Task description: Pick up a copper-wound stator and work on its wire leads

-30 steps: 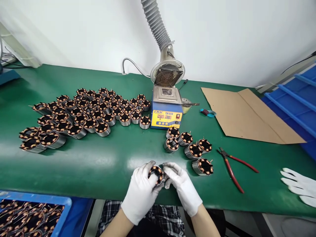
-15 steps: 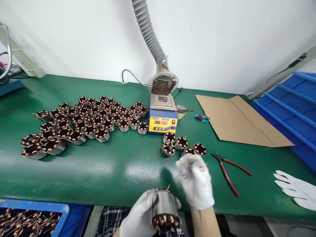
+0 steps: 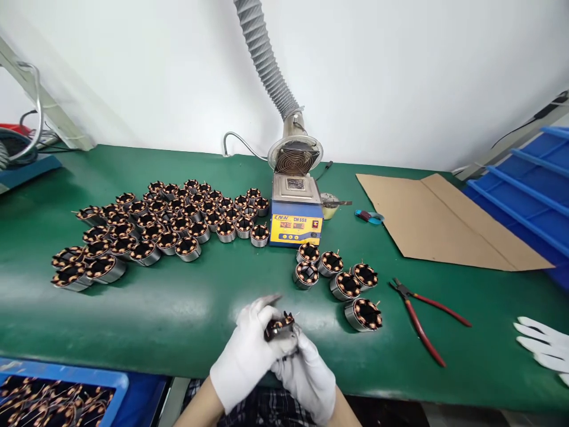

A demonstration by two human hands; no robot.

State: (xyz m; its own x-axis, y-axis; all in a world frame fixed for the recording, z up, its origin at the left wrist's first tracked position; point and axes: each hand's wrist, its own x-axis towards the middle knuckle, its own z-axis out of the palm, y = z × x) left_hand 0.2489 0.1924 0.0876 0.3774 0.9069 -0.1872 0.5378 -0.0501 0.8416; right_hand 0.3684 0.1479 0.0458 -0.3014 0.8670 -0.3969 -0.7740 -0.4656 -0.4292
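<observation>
Both my hands wear white gloves and meet at the front edge of the green bench. My left hand (image 3: 246, 356) grips a motor stator (image 3: 279, 327), a steel ring with copper windings, and my right hand (image 3: 309, 373) cups it from below and to the right. Several more stators (image 3: 338, 277) stand just beyond my hands, right of centre. A large group of stators (image 3: 160, 222) covers the bench to the left.
A blue and yellow solder pot (image 3: 297, 214) sits mid-bench under a fume extractor hose (image 3: 284, 95). Red-handled pliers (image 3: 422, 317) lie to the right, a cardboard sheet (image 3: 444, 222) behind them. White gloves (image 3: 542, 344) lie far right. A blue tray (image 3: 57, 397) of stators sits lower left.
My right hand came back from the small stator group to join my left hand. The stator went from held low and close to me to resting over the bench edge in both hands.
</observation>
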